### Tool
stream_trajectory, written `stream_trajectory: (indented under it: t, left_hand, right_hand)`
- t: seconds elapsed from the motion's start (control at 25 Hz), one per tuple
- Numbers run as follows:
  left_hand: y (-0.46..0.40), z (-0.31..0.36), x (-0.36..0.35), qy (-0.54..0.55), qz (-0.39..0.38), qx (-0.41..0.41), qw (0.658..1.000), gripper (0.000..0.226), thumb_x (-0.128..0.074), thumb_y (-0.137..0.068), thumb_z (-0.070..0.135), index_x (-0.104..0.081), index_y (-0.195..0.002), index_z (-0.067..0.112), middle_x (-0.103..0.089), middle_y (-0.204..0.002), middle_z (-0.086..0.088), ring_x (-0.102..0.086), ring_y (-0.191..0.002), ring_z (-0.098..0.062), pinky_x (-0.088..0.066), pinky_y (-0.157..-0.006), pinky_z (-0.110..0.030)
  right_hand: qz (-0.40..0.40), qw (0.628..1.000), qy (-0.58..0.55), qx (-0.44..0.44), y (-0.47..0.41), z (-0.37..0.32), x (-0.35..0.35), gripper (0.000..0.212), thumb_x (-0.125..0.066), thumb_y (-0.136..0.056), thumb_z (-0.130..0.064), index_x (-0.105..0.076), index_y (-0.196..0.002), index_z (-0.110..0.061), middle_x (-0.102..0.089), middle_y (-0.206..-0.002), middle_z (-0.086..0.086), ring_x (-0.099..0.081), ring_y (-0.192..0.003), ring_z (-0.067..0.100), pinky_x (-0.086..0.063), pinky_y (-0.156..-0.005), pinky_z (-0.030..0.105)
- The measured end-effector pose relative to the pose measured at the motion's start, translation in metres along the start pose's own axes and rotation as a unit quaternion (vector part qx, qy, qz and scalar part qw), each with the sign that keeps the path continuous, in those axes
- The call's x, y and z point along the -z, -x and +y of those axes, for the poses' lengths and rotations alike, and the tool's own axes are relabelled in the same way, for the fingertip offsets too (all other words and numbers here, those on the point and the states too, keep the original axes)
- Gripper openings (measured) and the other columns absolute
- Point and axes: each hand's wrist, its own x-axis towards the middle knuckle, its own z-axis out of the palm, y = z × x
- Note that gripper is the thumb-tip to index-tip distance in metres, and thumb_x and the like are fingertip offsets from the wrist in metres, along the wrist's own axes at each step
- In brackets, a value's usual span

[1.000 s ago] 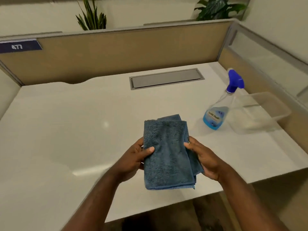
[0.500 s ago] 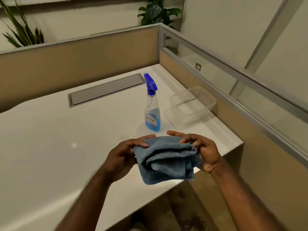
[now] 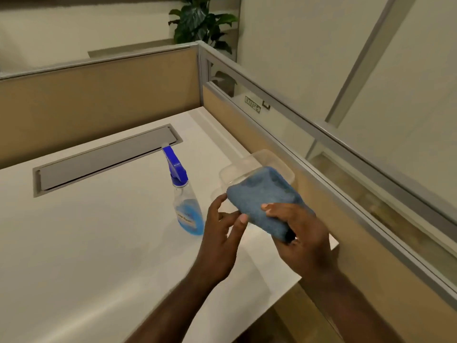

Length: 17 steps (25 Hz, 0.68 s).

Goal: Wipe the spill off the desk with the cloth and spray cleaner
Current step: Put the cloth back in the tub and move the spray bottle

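The folded blue cloth (image 3: 262, 199) is held in the air over the clear plastic container (image 3: 277, 160) at the desk's right side. My right hand (image 3: 299, 233) grips the cloth's near end. Just left of the cloth, my left hand (image 3: 222, 233) has its fingers spread and only the fingertips close to the cloth's edge. A spray bottle (image 3: 186, 209) with blue liquid and a blue trigger head stands upright on the white desk (image 3: 86, 243), just left of my left hand. I see no spill on the desk.
A grey cable hatch (image 3: 103, 159) is set into the desk at the back. Tan partition panels (image 3: 99, 100) wall the back and right sides, with glass above on the right. A potted plant (image 3: 200, 21) stands behind the corner. The desk's front edge runs under my forearms.
The view has swung right. The cloth, earlier held by both hands over the desk's front, has been folded smaller and carried right over the container. My left hand has let go of it.
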Motion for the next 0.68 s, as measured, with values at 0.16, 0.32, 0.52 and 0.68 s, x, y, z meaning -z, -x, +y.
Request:
stream_trajectory:
  t: [0.16,0.32,0.52,0.68]
  left_hand:
    - [-0.056,0.020,-0.017,0.223,0.042,0.146,0.963,0.044,-0.051,-0.075,0.063,-0.068,-0.094,0.026,-0.073,-0.102,0.000,-0.068,-0.099,-0.020,-0.055,-0.081,-0.032]
    - [-0.106,0.013,-0.029,0.256,0.053,0.179,0.948,0.026,-0.059,-0.090,0.032,-0.069,-0.104,0.012,-0.074,-0.101,-0.012,-0.069,-0.099,-0.030,-0.055,-0.083,-0.039]
    - [-0.142,0.004,-0.034,0.284,0.052,0.164,0.943,0.022,-0.053,-0.094,0.024,-0.066,-0.111,0.017,-0.074,-0.105,-0.001,-0.069,-0.098,-0.017,-0.056,-0.082,-0.032]
    - [-0.158,-0.006,-0.041,0.299,0.076,0.198,0.930,0.023,-0.053,-0.094,0.026,-0.065,-0.112,0.018,-0.073,-0.105,0.000,-0.067,-0.099,-0.018,-0.052,-0.087,-0.037]
  right_hand:
    - [0.001,0.990,0.063,0.126,0.002,0.033,-0.029,0.024,-0.074,-0.082,-0.008,-0.063,-0.103,-0.007,-0.073,-0.106,0.010,-0.066,-0.105,0.019,-0.056,-0.087,0.035]
    - [-0.096,0.990,0.022,0.097,-0.017,0.083,-0.036,0.053,-0.082,-0.074,-0.035,-0.058,-0.115,-0.012,-0.067,-0.119,0.007,-0.056,-0.120,0.021,-0.038,-0.107,0.039]
    - [-0.101,0.879,-0.275,-0.377,-0.081,0.147,-0.033,0.078,-0.076,-0.063,-0.053,-0.046,-0.129,-0.026,-0.052,-0.133,0.001,-0.052,-0.121,0.018,-0.045,-0.101,0.034]
    - [-0.290,0.620,-0.512,-0.518,-0.105,0.185,-0.058,0.047,-0.067,-0.084,-0.036,-0.058,-0.123,-0.012,-0.066,-0.121,0.015,-0.064,-0.110,0.031,-0.051,-0.094,0.047]
